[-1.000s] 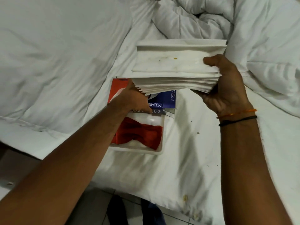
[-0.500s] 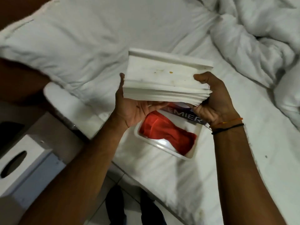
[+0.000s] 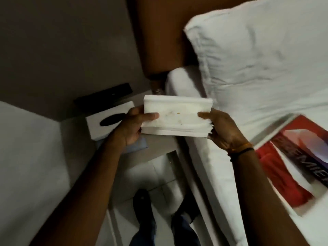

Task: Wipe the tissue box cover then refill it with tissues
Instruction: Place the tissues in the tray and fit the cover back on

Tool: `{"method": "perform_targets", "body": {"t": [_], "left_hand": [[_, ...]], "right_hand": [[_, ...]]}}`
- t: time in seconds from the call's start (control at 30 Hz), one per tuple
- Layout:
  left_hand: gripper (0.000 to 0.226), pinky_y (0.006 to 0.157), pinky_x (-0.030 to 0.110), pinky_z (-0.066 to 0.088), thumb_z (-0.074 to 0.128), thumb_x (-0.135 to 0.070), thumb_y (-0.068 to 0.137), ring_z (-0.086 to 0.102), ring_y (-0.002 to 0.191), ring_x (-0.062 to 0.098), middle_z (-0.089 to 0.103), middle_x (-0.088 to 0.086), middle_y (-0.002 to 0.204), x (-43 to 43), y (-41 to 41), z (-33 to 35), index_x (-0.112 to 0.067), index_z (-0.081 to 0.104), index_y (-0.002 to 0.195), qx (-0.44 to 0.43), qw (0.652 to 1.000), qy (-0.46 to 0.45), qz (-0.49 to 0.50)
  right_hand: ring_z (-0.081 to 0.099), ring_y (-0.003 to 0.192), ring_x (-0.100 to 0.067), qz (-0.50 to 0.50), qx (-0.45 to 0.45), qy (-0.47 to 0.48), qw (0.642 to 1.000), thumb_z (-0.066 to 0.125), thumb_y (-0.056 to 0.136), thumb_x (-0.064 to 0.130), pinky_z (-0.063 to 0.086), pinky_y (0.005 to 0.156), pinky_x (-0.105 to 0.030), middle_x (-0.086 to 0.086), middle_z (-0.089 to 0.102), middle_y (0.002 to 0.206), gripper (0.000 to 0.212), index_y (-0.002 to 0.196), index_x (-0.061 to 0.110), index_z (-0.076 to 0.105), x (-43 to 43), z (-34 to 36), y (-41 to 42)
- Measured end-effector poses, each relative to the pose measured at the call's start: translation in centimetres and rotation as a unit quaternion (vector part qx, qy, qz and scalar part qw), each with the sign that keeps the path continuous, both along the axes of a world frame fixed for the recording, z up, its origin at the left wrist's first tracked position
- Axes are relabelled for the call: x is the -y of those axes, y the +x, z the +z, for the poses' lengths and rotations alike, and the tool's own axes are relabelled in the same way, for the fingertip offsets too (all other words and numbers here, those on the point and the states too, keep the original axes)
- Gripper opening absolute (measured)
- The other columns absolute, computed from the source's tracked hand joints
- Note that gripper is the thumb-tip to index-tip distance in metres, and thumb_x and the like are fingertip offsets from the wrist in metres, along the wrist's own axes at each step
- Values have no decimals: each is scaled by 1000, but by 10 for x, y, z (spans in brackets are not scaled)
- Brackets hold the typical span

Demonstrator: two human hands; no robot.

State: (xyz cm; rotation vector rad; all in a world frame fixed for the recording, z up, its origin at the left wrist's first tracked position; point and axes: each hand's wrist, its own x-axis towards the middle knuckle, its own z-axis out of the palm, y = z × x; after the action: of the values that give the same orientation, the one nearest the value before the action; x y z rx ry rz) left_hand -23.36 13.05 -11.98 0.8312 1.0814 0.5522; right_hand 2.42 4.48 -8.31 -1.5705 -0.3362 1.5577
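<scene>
Stack of tissues: being held level in the air just above frame centre, over the gap between the bedside table and the bed. Its top sheet is showing faint smudges and a small orange speck.

Left hand is gripping the stack's 9 o'clock end, with the thumb lying across the top face. The other fingers are running underneath, hidden. Right hand is pinching the 3 o'clock end, thumb on top and fingers under the stack. Two thin bands are sitting on that wrist.

Tissue box cover: white with a dark oval slot facing up, sitting on the table at 9 o'clock of the stack, partly behind the left hand. A blue item is showing under that hand; I cannot tell what it is. A black bar-shaped object is lying at 10 o'clock.

On the bed, a pillow is lying at 1 o'clock. A red and purple tissue pack is resting over a red cloth at 4 o'clock. Shoes are standing on the floor at 6 o'clock.
</scene>
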Motion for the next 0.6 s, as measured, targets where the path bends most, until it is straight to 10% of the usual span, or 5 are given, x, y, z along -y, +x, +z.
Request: {"method": "perform_targets", "body": {"t": [0.23,0.6], "left_hand": [[38,70,35,62,80,-25,84,73,105,17,76,-8,115,8,-123,-67,-28,69,120,-102,993,-24,61],[35,81,41,60,70,-31,94,68,106,23,70,3,120,69,-204,-171,-25,61,127,-207,956,-137,157]], "right_hand": [[72,75,-25,108,35,-21,993,76,90,14,51,58,-28,-10,77,92,9,99,13,77,-32,-81,-101],[54,53,-10,278,150,-72,946,80,87,15,47,52,-23,13,62,56,11,96,11,76,-51,-195,-189]]}}
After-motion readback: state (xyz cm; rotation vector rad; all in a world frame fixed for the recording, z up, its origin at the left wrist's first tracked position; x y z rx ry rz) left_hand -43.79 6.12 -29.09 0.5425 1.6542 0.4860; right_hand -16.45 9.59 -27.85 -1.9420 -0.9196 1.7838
